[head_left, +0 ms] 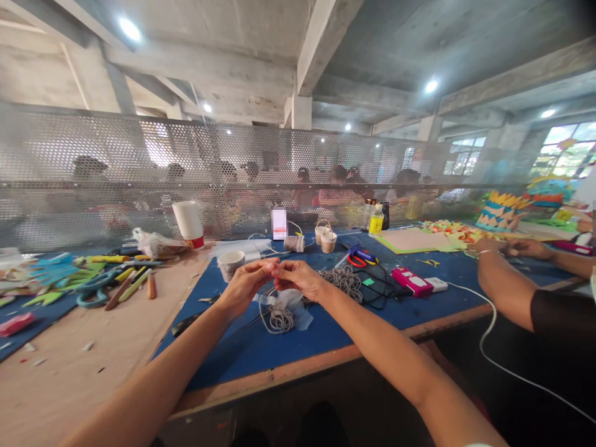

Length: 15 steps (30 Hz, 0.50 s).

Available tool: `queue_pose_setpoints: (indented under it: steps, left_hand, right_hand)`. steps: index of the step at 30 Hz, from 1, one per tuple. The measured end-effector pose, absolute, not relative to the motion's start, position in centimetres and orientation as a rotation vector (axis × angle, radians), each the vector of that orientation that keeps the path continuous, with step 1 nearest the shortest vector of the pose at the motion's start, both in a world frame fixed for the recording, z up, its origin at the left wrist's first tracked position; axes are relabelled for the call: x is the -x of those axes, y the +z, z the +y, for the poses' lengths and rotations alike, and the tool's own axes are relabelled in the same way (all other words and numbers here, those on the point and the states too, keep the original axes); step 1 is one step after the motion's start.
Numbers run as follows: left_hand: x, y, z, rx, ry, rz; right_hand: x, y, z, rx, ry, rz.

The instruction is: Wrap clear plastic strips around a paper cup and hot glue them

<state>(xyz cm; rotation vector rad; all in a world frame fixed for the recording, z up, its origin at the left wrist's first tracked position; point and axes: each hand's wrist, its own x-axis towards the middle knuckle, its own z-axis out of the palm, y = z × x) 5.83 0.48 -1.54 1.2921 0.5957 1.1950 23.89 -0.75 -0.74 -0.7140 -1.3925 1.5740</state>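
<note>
My left hand (244,282) and my right hand (298,278) meet fingertip to fingertip above the blue mat (326,335). Both are pinched closed on something small between them; it looks like a thin grey cord, too fine to make out surely. Right below the hands lies a small coil of grey cord (279,318) on a piece of clear plastic. A larger tangle of grey cord (345,282) rests just right of my right hand. A paper cup (230,262) stands behind my left hand.
A co-worker's arms (512,273) reach in from the right. On the mat lie a pink box (411,280), a white cable (488,323), a glue gun (361,254), a spool (294,243) and small cups (326,239). Scissors and pens (112,282) lie left. A mesh screen (233,174) stands behind.
</note>
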Motion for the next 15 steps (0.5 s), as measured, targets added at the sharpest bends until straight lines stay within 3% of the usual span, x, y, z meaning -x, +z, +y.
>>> queue_pose_setpoints:
  steps: [15]
  left_hand:
    - [-5.50,-0.80,0.32,-1.252,1.308,0.617]
  right_hand:
    - [-24.74,-1.00,0.05,0.748,1.618,-1.436]
